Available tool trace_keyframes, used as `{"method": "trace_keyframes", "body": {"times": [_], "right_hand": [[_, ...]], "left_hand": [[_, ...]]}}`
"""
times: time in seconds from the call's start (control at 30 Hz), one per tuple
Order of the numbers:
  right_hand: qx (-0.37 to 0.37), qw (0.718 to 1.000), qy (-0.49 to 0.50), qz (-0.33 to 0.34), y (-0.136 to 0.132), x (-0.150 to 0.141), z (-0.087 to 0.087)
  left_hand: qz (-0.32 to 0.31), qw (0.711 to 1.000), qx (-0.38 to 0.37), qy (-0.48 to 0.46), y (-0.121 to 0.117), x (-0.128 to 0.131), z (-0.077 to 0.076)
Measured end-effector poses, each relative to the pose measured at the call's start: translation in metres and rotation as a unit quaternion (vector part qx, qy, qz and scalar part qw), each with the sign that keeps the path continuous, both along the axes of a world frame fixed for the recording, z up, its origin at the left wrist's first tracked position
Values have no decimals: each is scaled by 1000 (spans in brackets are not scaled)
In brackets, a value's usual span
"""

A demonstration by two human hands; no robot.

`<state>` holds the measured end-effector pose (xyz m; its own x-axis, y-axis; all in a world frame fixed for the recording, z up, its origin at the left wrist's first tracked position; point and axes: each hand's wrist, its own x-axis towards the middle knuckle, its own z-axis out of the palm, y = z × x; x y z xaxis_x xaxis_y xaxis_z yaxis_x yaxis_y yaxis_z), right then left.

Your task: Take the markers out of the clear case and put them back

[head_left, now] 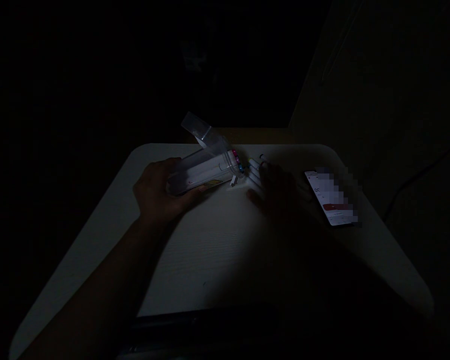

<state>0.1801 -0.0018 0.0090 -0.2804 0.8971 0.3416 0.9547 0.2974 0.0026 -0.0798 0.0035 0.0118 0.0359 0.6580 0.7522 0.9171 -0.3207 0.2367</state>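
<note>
My left hand point(155, 190) is wrapped round the base of a clear plastic marker case point(183, 172), tipped on its side with its mouth to the right. Its hinged lid point(202, 132) stands open, pointing up and left. Inside lie several white markers point(213, 167), with pink and blue ends at the mouth. Just right of the mouth, a bunch of loose white markers point(254, 177) lies on the table. My right hand point(275, 187), in deep shadow, is closed over this bunch, thumb on the near side and fingers on the far side. The fingers are hard to make out.
A lit phone point(330, 200) lies on the white table point(195, 260) to the right of my right hand. A dark object point(195, 325) runs along the near edge. A cable point(408, 182) hangs beyond the right side. The surroundings are very dark.
</note>
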Motion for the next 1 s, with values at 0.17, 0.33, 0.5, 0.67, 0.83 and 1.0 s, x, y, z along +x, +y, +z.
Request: {"method": "trace_keyframes", "body": {"times": [0.17,0.33,0.5,0.67,0.83,1.0], "right_hand": [[-37,999,-27,-14,0,-3,-12],[-22,999,-28,-22,8,3,-13],[-14,1000,-25,-10,14,6,-8],[-14,1000,-12,17,14,5,-6],[-6,1000,-9,18,11,6,-7],[-22,999,22,4,9,3,1]], "left_hand": [[-16,1000,21,7,1,0,1],[-14,1000,17,1,2,0,-2],[-16,1000,22,-5,2,-1,-3],[-14,1000,7,0,1,-1,-1],[-11,1000,0,-2,0,0,0],[-14,1000,1,1,-1,1,0]]}}
